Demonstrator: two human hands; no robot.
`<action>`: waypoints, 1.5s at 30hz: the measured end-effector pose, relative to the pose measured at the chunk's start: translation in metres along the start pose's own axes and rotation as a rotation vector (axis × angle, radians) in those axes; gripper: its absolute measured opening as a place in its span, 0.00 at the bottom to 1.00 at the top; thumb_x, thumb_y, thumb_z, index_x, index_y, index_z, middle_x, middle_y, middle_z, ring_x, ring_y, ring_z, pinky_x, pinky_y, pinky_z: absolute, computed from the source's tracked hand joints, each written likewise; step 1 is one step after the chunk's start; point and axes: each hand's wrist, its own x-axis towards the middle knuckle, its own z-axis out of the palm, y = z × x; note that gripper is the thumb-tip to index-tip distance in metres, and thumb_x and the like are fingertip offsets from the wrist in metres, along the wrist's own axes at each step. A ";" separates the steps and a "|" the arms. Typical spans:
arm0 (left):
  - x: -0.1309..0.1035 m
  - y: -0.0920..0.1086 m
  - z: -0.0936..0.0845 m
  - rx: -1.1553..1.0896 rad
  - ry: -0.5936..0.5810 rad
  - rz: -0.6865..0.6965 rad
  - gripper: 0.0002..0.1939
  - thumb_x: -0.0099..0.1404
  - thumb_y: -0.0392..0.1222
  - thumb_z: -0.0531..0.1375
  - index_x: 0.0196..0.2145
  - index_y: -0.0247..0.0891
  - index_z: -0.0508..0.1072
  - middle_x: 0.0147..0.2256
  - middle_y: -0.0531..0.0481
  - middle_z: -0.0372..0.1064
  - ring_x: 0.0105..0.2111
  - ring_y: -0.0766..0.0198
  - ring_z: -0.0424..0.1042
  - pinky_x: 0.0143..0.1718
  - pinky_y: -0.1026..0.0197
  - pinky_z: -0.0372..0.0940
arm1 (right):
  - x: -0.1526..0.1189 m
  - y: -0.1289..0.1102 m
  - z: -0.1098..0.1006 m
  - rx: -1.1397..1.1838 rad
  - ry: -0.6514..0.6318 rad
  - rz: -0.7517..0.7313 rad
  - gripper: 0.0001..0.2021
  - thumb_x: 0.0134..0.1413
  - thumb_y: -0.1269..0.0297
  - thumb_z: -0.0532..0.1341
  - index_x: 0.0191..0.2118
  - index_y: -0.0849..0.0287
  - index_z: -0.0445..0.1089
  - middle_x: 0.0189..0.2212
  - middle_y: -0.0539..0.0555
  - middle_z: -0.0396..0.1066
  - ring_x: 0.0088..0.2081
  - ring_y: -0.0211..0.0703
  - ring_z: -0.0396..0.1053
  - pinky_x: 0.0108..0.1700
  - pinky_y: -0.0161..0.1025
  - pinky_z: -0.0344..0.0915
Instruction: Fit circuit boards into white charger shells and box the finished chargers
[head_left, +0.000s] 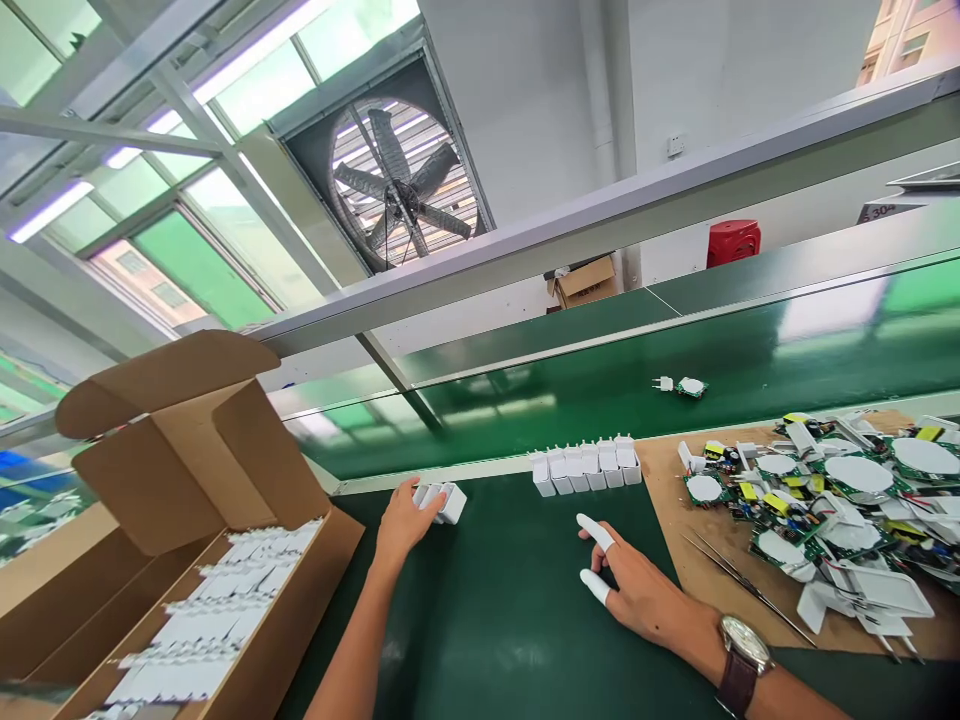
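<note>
My left hand (406,518) is closed around a short group of white plastic housings (452,503) on the green table mat (480,620). My right hand (637,585) is held over the mat, fingers apart, with white finger cots on the thumb and index finger and nothing between them. Beyond the hands, a row of white plug housings (586,468) stands upright along the back of the mat. The right hand is nearest to this row, without touching it.
An open cardboard box (300,600) at left holds rows of white parts. At right, a pile of circuit boards (855,475) and metal tweezers (750,585) lie on brown cardboard. One small board (691,387) lies on the green surface behind.
</note>
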 end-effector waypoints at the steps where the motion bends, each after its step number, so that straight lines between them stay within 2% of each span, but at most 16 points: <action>1: -0.003 0.002 0.001 0.016 0.010 -0.013 0.37 0.62 0.60 0.61 0.60 0.32 0.66 0.57 0.27 0.71 0.54 0.36 0.74 0.52 0.43 0.68 | 0.000 0.000 0.000 0.007 -0.003 -0.003 0.31 0.62 0.67 0.56 0.70 0.56 0.54 0.43 0.56 0.71 0.37 0.46 0.73 0.45 0.48 0.73; 4: -0.012 0.005 -0.003 0.051 0.055 -0.001 0.37 0.64 0.61 0.59 0.60 0.30 0.66 0.57 0.24 0.69 0.56 0.33 0.72 0.53 0.39 0.68 | -0.001 0.001 0.001 0.020 -0.006 -0.024 0.31 0.62 0.68 0.56 0.70 0.55 0.54 0.43 0.56 0.71 0.39 0.46 0.73 0.46 0.47 0.73; 6: -0.018 0.006 -0.008 0.060 0.091 0.062 0.33 0.64 0.62 0.59 0.57 0.33 0.69 0.60 0.27 0.66 0.62 0.35 0.66 0.59 0.39 0.64 | -0.002 0.002 0.002 0.022 0.013 -0.037 0.30 0.62 0.68 0.56 0.69 0.55 0.56 0.43 0.56 0.71 0.42 0.48 0.74 0.48 0.48 0.73; 10: -0.028 0.006 -0.011 0.145 0.110 0.399 0.12 0.61 0.53 0.66 0.37 0.44 0.79 0.66 0.42 0.63 0.70 0.37 0.51 0.67 0.35 0.53 | -0.001 0.005 0.005 0.020 0.024 -0.042 0.31 0.61 0.69 0.57 0.69 0.57 0.55 0.41 0.56 0.70 0.47 0.51 0.73 0.51 0.49 0.72; 13: -0.030 0.012 -0.001 0.143 0.090 0.585 0.09 0.64 0.46 0.64 0.28 0.42 0.78 0.64 0.43 0.67 0.69 0.35 0.53 0.62 0.30 0.57 | -0.001 0.005 0.003 -0.017 -0.013 -0.052 0.32 0.62 0.70 0.57 0.70 0.57 0.52 0.41 0.56 0.69 0.48 0.51 0.72 0.52 0.50 0.71; 15: -0.035 0.028 0.011 0.052 0.078 0.676 0.12 0.67 0.47 0.61 0.27 0.41 0.76 0.62 0.41 0.69 0.67 0.35 0.58 0.59 0.31 0.62 | -0.002 0.002 0.001 -0.058 -0.039 -0.057 0.31 0.63 0.69 0.57 0.70 0.57 0.52 0.42 0.56 0.68 0.47 0.51 0.72 0.51 0.49 0.72; 18: -0.056 0.068 0.032 -0.107 0.044 0.854 0.14 0.69 0.48 0.60 0.27 0.40 0.74 0.61 0.39 0.70 0.63 0.39 0.66 0.57 0.36 0.66 | -0.005 -0.005 -0.002 -0.125 -0.023 -0.107 0.28 0.64 0.68 0.57 0.68 0.54 0.55 0.43 0.56 0.69 0.40 0.47 0.71 0.44 0.47 0.73; 21: -0.085 0.109 0.049 -0.236 0.021 1.004 0.12 0.69 0.44 0.60 0.27 0.40 0.71 0.56 0.40 0.74 0.56 0.47 0.73 0.52 0.46 0.72 | -0.003 -0.012 -0.010 -0.191 0.112 -0.258 0.25 0.66 0.70 0.54 0.66 0.53 0.57 0.45 0.56 0.70 0.39 0.46 0.70 0.45 0.46 0.73; 23: -0.101 0.126 0.054 -0.301 0.029 1.065 0.12 0.70 0.43 0.60 0.28 0.40 0.71 0.50 0.41 0.77 0.50 0.50 0.77 0.47 0.51 0.73 | 0.005 -0.017 -0.027 -0.218 0.238 -0.311 0.23 0.66 0.71 0.54 0.65 0.52 0.59 0.45 0.56 0.71 0.42 0.47 0.71 0.48 0.47 0.72; 25: -0.110 0.131 0.057 -0.337 0.044 1.095 0.11 0.70 0.46 0.62 0.30 0.40 0.73 0.47 0.41 0.78 0.46 0.52 0.78 0.44 0.52 0.74 | 0.020 -0.019 -0.056 -0.250 0.367 -0.263 0.21 0.65 0.71 0.54 0.62 0.53 0.61 0.46 0.57 0.71 0.44 0.47 0.72 0.51 0.47 0.71; 27: -0.113 0.128 0.057 -0.359 0.048 1.105 0.11 0.68 0.51 0.65 0.35 0.41 0.76 0.46 0.41 0.78 0.43 0.52 0.78 0.42 0.52 0.75 | 0.041 -0.018 -0.094 -0.329 0.458 -0.124 0.21 0.64 0.70 0.56 0.62 0.56 0.62 0.48 0.58 0.71 0.46 0.47 0.72 0.54 0.48 0.71; 30: -0.114 0.116 0.056 -0.403 -0.001 1.098 0.15 0.66 0.54 0.67 0.43 0.42 0.78 0.46 0.41 0.77 0.42 0.53 0.79 0.41 0.56 0.77 | 0.079 -0.008 -0.151 -0.545 0.424 0.154 0.25 0.64 0.69 0.57 0.65 0.59 0.60 0.58 0.61 0.67 0.55 0.49 0.69 0.60 0.48 0.66; 33: -0.115 0.107 0.057 -0.461 -0.088 1.051 0.15 0.68 0.54 0.65 0.46 0.44 0.79 0.47 0.40 0.76 0.43 0.54 0.80 0.42 0.60 0.77 | 0.119 0.011 -0.185 -0.639 0.355 0.308 0.18 0.62 0.71 0.61 0.56 0.65 0.69 0.58 0.67 0.67 0.58 0.56 0.67 0.62 0.51 0.63; 36: -0.118 0.106 0.057 -0.527 -0.181 0.969 0.15 0.69 0.56 0.63 0.45 0.45 0.79 0.50 0.42 0.75 0.43 0.55 0.80 0.42 0.63 0.77 | 0.151 0.031 -0.190 -0.677 0.283 0.447 0.13 0.63 0.66 0.66 0.51 0.65 0.72 0.54 0.64 0.71 0.54 0.55 0.71 0.58 0.54 0.68; 40: -0.121 0.108 0.057 -0.551 -0.331 0.898 0.16 0.67 0.58 0.64 0.46 0.48 0.79 0.53 0.44 0.74 0.42 0.56 0.80 0.40 0.64 0.77 | 0.177 0.047 -0.179 -0.679 0.247 0.542 0.16 0.67 0.58 0.64 0.56 0.60 0.70 0.54 0.58 0.71 0.52 0.51 0.73 0.53 0.54 0.73; 45: -0.121 0.105 0.065 -0.555 -0.402 0.842 0.16 0.66 0.57 0.65 0.48 0.51 0.78 0.58 0.46 0.71 0.46 0.55 0.79 0.44 0.62 0.76 | 0.196 0.032 -0.185 -0.573 0.276 0.493 0.16 0.68 0.58 0.64 0.56 0.60 0.70 0.54 0.58 0.72 0.50 0.50 0.74 0.52 0.53 0.74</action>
